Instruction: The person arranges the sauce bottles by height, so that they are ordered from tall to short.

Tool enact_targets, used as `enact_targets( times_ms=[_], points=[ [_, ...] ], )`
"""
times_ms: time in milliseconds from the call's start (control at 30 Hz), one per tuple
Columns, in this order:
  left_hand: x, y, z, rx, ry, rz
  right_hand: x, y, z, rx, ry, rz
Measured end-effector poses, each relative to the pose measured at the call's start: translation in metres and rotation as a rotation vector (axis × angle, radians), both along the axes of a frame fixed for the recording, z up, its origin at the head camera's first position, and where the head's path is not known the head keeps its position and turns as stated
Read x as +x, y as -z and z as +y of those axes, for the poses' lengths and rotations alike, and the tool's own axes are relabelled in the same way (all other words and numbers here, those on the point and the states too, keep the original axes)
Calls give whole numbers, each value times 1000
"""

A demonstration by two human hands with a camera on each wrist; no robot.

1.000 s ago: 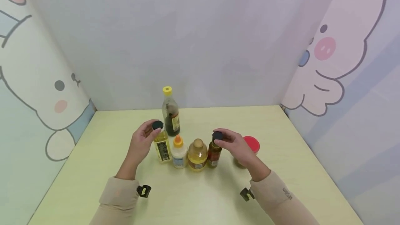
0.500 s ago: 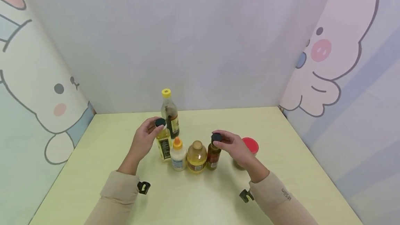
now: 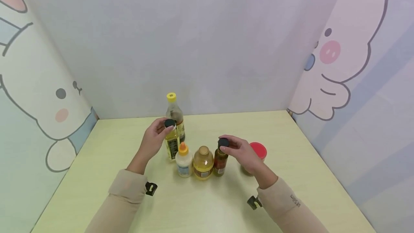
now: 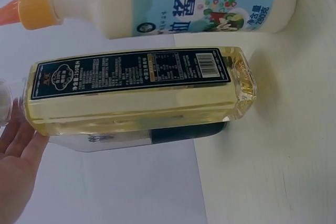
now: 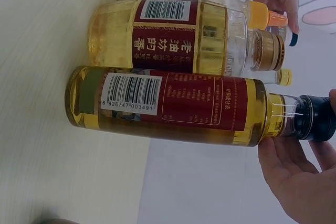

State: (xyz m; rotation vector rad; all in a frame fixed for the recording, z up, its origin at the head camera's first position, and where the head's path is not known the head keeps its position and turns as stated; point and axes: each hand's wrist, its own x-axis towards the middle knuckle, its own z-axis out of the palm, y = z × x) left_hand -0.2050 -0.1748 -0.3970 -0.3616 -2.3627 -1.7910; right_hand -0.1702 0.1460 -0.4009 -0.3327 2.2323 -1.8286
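My left hand grips the neck, just under the black cap, of a square bottle of pale yellow oil. In the left wrist view this bottle's dark label shows, and whether its base touches the table I cannot tell. My right hand holds the black-capped neck of a slim oil bottle with a red label, which stands upright. Between them stand a white squeeze bottle with an orange tip and a round, tan-capped oil bottle. The slim bottle stands close beside the round one.
Behind the square bottle stands a tall dark sauce bottle with a yellow cap, partly hidden. A red-lidded jar is to the right, partly behind my right hand. The pale table meets a grey back wall.
My left hand has carried the square bottle back and to the right, so it now overlaps the dark sauce bottle. My right hand stays on the slim bottle. The view has shifted slightly.
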Motion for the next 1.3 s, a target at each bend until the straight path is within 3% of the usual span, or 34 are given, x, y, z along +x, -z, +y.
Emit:
enact_targets(
  times_ms=[800,1300],
  points=[
    [-19,0,15,-51,4,-1,2,3,0,-6,2,8],
    [-31,-6,26,-82,44,16,2,5,0,-7,-1,17]
  ],
)
